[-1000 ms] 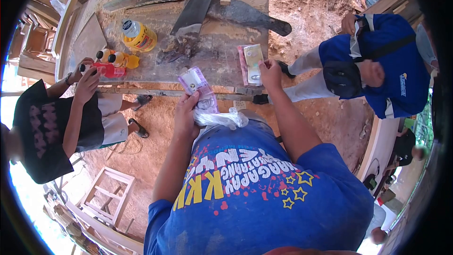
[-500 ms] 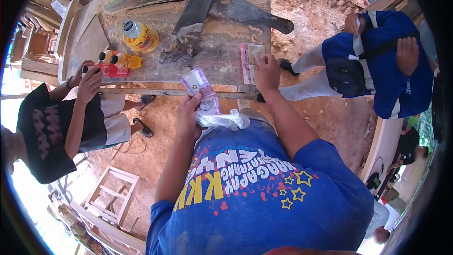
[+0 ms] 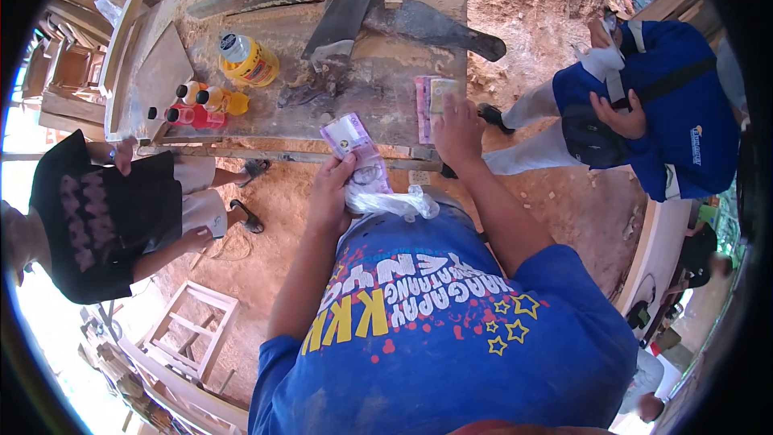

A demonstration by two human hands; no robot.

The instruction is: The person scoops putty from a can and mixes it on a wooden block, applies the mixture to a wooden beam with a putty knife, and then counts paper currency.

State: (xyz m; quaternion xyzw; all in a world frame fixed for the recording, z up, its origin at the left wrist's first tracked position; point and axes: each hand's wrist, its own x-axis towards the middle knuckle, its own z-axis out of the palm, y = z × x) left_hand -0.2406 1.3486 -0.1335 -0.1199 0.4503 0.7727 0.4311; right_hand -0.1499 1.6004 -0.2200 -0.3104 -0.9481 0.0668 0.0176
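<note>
Purple banknotes (image 3: pixel 353 138) and a crumpled clear plastic bag (image 3: pixel 390 202) are held together in my left hand (image 3: pixel 332 187), between thumb and fingers, in front of the blue shirt. Over the table's near right corner, my right hand (image 3: pixel 459 133) is at the banknotes lying there (image 3: pixel 423 105), its fingers on or just above a yellowish note (image 3: pixel 441 90). Motion smears those fingertips, so whether they grip a note is unclear. The two groups of notes are apart.
On the wooden table (image 3: pixel 370 105) stand a large yellow bottle (image 3: pixel 248 60), small orange and red bottles (image 3: pixel 197 118) and dark metal blades (image 3: pixel 435 26). One person (image 3: pixel 105 209) is at the left, another in blue (image 3: pixel 676 97) at the right. A wooden frame (image 3: pixel 193 329) lies lower left.
The left person's hands have moved away from the small bottles and down. The person in blue has raised one hand toward the face. My hands have barely moved.
</note>
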